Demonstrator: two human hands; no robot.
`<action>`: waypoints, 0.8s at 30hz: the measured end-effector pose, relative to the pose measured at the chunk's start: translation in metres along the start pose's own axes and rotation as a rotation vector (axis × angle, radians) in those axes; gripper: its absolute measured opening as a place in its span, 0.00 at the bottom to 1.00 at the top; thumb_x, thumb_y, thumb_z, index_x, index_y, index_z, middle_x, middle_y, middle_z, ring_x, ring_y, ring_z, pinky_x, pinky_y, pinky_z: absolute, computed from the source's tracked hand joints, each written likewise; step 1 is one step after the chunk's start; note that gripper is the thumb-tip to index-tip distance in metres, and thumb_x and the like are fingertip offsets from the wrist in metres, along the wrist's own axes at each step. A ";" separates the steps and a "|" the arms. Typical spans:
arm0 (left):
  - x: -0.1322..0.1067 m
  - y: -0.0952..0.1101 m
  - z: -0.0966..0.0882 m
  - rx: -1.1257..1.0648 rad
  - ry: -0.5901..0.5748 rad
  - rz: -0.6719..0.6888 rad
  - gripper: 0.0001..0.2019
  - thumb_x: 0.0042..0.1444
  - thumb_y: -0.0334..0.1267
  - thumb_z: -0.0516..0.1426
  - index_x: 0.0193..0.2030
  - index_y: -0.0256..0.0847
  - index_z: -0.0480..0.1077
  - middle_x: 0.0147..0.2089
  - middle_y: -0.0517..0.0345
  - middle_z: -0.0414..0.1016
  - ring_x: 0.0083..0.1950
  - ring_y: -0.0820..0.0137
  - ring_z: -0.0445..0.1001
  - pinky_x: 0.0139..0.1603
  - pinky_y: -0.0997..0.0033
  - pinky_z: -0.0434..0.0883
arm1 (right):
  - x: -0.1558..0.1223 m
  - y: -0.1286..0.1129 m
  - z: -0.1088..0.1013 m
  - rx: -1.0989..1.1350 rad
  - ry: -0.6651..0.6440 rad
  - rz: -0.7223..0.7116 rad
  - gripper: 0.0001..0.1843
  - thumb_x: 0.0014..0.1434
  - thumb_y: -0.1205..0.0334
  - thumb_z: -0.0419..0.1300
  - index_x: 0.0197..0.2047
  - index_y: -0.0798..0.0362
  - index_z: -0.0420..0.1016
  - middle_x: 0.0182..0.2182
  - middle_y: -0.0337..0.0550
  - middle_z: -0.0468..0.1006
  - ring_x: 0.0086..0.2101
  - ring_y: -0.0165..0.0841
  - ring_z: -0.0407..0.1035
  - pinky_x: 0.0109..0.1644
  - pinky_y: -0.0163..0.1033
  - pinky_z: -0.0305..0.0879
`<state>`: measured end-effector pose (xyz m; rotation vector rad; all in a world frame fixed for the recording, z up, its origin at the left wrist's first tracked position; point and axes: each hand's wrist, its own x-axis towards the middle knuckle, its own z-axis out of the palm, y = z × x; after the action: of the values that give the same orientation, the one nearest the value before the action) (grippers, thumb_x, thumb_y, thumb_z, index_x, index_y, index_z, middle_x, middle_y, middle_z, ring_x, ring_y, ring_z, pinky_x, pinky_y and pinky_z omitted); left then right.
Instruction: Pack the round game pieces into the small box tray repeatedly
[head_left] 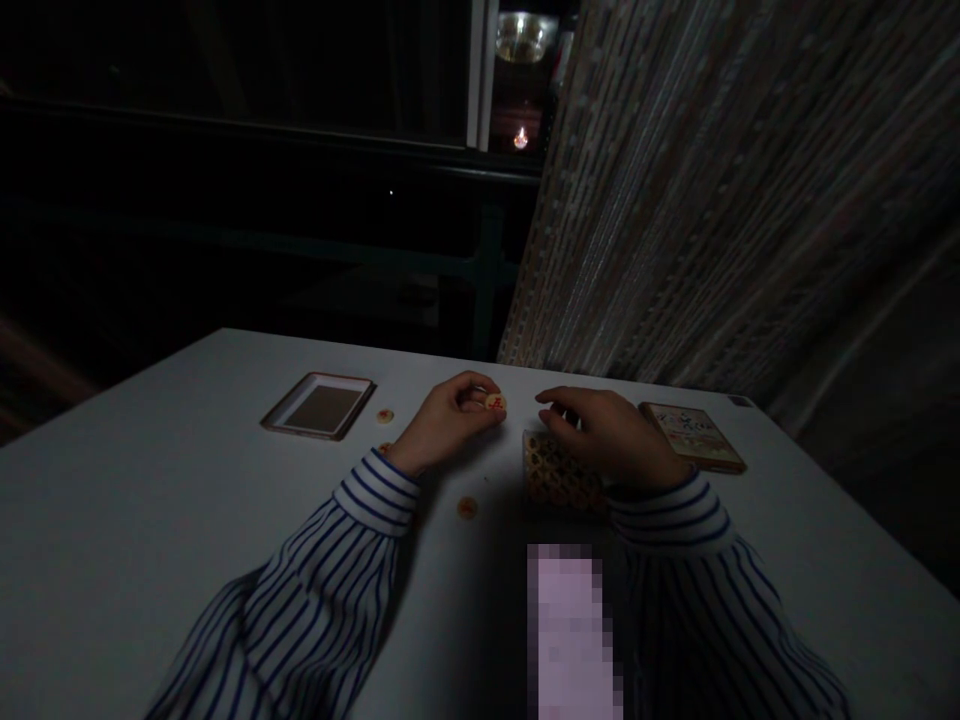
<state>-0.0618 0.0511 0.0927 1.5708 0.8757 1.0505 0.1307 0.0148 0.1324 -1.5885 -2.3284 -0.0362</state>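
Between the thumb and fingers of my left hand [450,420] is a round xiangqi piece [495,402], its red character facing me. My right hand [600,430] hovers over a clear box [527,470], its thumb and index finger apart with nothing visible between them. Rows of xiangqi pieces [559,480] fill the box, partly covered by that hand. Loose on the white table lie one piece [467,508] left of the box and another [385,416] beyond my left wrist. A further piece [385,448] is half hidden behind that wrist.
An open shallow tin or lid [358,415] lies at the left of the white table [187,480]. A flat box with a printed picture [701,437] lies to the right. A string curtain [637,200] hangs behind the table. A pixelated pink patch [570,630] covers the front.
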 end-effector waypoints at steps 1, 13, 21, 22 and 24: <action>0.000 0.000 0.001 -0.009 -0.001 0.002 0.13 0.43 0.37 0.59 0.37 0.38 0.64 0.29 0.61 0.70 0.28 0.77 0.69 0.29 0.77 0.65 | 0.000 0.000 -0.001 -0.001 -0.003 -0.001 0.17 0.56 0.57 0.48 0.46 0.49 0.69 0.34 0.39 0.76 0.32 0.30 0.69 0.35 0.34 0.60; -0.004 0.004 0.010 0.019 -0.016 -0.018 0.12 0.44 0.39 0.59 0.35 0.36 0.66 0.30 0.59 0.71 0.30 0.74 0.70 0.33 0.73 0.67 | -0.003 -0.001 -0.003 0.023 -0.048 -0.037 0.17 0.56 0.58 0.49 0.47 0.49 0.69 0.36 0.40 0.76 0.35 0.32 0.69 0.37 0.34 0.60; -0.006 0.006 0.015 -0.019 -0.040 -0.027 0.10 0.47 0.39 0.58 0.35 0.36 0.67 0.30 0.57 0.73 0.33 0.72 0.73 0.38 0.70 0.68 | -0.006 -0.001 -0.004 0.032 -0.048 -0.028 0.17 0.55 0.58 0.50 0.46 0.49 0.70 0.35 0.40 0.77 0.35 0.31 0.69 0.38 0.34 0.60; -0.006 0.006 0.016 -0.031 -0.047 -0.035 0.10 0.47 0.39 0.57 0.35 0.36 0.67 0.30 0.56 0.73 0.33 0.72 0.73 0.39 0.69 0.69 | -0.006 0.000 -0.004 0.040 -0.049 -0.034 0.16 0.55 0.59 0.50 0.46 0.49 0.70 0.35 0.40 0.77 0.35 0.31 0.69 0.38 0.34 0.60; -0.006 0.004 0.017 -0.058 -0.057 -0.051 0.11 0.47 0.39 0.58 0.36 0.35 0.68 0.30 0.56 0.74 0.34 0.71 0.73 0.39 0.68 0.69 | -0.005 0.000 -0.003 0.053 -0.053 -0.048 0.16 0.55 0.59 0.50 0.45 0.50 0.70 0.35 0.40 0.77 0.35 0.31 0.69 0.37 0.34 0.60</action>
<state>-0.0480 0.0393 0.0935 1.5149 0.8354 0.9823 0.1334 0.0095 0.1334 -1.5264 -2.3865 0.0571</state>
